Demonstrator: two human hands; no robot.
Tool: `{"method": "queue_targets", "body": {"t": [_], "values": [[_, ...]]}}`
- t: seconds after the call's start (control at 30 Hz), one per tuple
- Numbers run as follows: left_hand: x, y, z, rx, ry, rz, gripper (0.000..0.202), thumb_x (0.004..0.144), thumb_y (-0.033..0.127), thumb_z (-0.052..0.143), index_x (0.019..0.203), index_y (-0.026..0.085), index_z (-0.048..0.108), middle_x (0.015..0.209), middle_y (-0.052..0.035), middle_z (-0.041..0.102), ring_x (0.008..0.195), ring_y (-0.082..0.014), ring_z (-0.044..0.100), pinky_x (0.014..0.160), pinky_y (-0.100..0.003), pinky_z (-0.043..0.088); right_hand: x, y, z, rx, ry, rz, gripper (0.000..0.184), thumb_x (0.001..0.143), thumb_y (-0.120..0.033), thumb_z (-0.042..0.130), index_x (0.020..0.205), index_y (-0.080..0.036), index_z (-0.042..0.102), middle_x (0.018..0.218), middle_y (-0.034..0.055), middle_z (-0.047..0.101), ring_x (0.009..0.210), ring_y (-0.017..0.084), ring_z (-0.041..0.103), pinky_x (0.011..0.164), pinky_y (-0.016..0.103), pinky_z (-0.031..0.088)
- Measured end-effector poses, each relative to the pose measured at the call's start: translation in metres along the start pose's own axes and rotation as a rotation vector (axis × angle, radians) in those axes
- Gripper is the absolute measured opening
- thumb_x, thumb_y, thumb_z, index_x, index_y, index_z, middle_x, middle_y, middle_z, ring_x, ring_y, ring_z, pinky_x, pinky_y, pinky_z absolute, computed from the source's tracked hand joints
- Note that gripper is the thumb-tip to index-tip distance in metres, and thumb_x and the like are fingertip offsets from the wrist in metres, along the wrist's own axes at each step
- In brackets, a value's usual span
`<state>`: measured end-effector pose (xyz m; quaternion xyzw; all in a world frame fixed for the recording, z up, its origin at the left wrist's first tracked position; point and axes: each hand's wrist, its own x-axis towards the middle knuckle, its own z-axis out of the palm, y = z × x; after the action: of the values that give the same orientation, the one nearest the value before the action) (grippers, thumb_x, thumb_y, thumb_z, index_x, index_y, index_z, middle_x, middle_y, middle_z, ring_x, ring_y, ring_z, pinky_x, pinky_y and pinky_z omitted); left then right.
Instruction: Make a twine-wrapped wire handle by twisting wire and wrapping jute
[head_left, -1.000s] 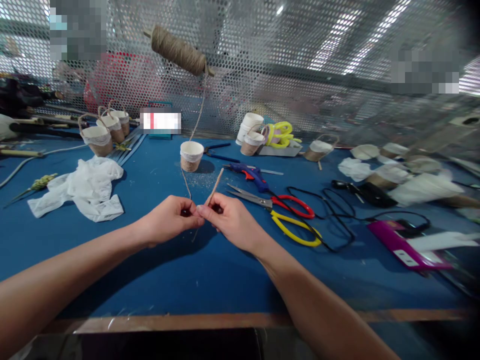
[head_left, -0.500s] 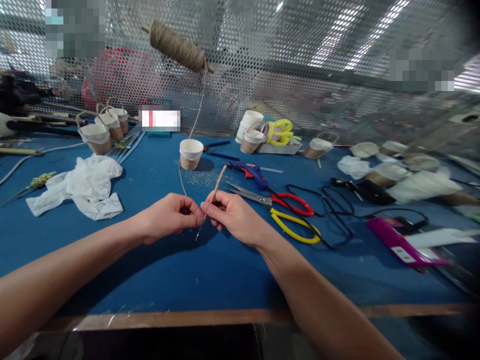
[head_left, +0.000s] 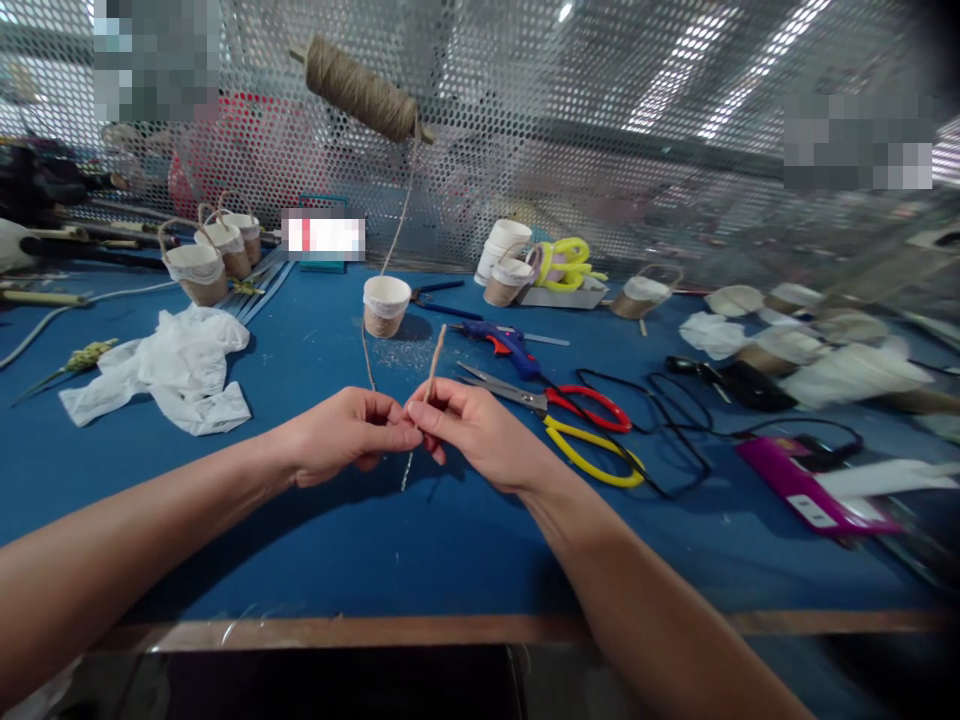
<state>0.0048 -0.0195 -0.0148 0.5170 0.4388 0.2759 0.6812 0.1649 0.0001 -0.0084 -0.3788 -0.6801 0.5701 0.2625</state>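
My left hand (head_left: 349, 432) and my right hand (head_left: 480, 433) meet over the blue table (head_left: 420, 540), fingertips touching. My right hand pinches a thin wire stick wrapped in twine (head_left: 433, 362), which points up and away, its bare lower end showing below the fingers. My left hand pinches a strand of jute twine (head_left: 367, 362) that runs up to a twine spool (head_left: 361, 90) hung on the perforated metal screen. A twine-wrapped paper cup (head_left: 385, 305) stands just beyond my hands.
Red and yellow scissors (head_left: 585, 425), a blue glue gun (head_left: 504, 343) and black cables (head_left: 675, 420) lie to the right. A pink phone (head_left: 814, 488) is further right. A crumpled white cloth (head_left: 169, 370) and small handled cup baskets (head_left: 196, 272) are at the left. More cups (head_left: 504, 262) stand at the back.
The stick in my right hand has tipped more upright and slid so more bare wire shows below my fingers. Both hands have stayed together in nearly the same spot.
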Motion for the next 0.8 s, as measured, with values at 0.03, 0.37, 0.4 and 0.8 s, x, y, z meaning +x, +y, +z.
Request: {"method": "queue_targets", "body": {"t": [0.03, 0.37, 0.4, 0.8], "values": [[-0.0005, 0.0008, -0.0002, 0.003, 0.0, 0.001, 0.023, 0.067, 0.032, 0.062, 0.065, 0.013, 0.05, 0.057, 0.0059, 0.041, 0.045, -0.0026, 0.026, 0.042, -0.02, 0.017, -0.0003, -0.0001, -0.0008, -0.008, 0.005, 0.004, 0.017, 0.08, -0.032, 0.051, 0.074, -0.016, 0.05, 0.06, -0.0033, 0.047, 0.052, 0.007, 0.044, 0.047, 0.021, 0.04], [-0.0007, 0.004, -0.0068, 0.272, 0.024, 0.064, 0.017, 0.071, 0.03, 0.055, 0.068, 0.013, 0.053, 0.057, 0.0055, 0.043, 0.048, -0.0049, 0.032, 0.044, -0.019, 0.025, 0.0002, -0.0008, -0.0015, -0.162, 0.059, 0.037, 0.019, 0.082, -0.031, 0.049, 0.069, -0.016, 0.048, 0.051, -0.0055, 0.044, 0.045, 0.006, 0.042, 0.045, 0.02, 0.037], [-0.0002, 0.0035, -0.0073, 0.32, 0.036, 0.081, 0.017, 0.072, 0.03, 0.054, 0.067, 0.013, 0.053, 0.057, 0.0054, 0.043, 0.049, -0.0051, 0.032, 0.045, -0.019, 0.026, 0.0002, -0.0005, -0.0014, -0.17, 0.058, 0.042, 0.019, 0.082, -0.031, 0.05, 0.07, -0.016, 0.048, 0.051, -0.0055, 0.044, 0.045, 0.006, 0.042, 0.046, 0.02, 0.037], [0.0006, 0.0, -0.0035, 0.336, 0.12, 0.118, 0.021, 0.069, 0.033, 0.055, 0.062, 0.014, 0.05, 0.054, 0.0058, 0.043, 0.048, -0.0057, 0.032, 0.046, -0.021, 0.024, 0.0009, 0.0023, 0.0017, -0.232, 0.14, 0.029, 0.022, 0.08, -0.035, 0.05, 0.069, -0.016, 0.048, 0.048, -0.0055, 0.044, 0.042, 0.007, 0.042, 0.042, 0.021, 0.033]]}}
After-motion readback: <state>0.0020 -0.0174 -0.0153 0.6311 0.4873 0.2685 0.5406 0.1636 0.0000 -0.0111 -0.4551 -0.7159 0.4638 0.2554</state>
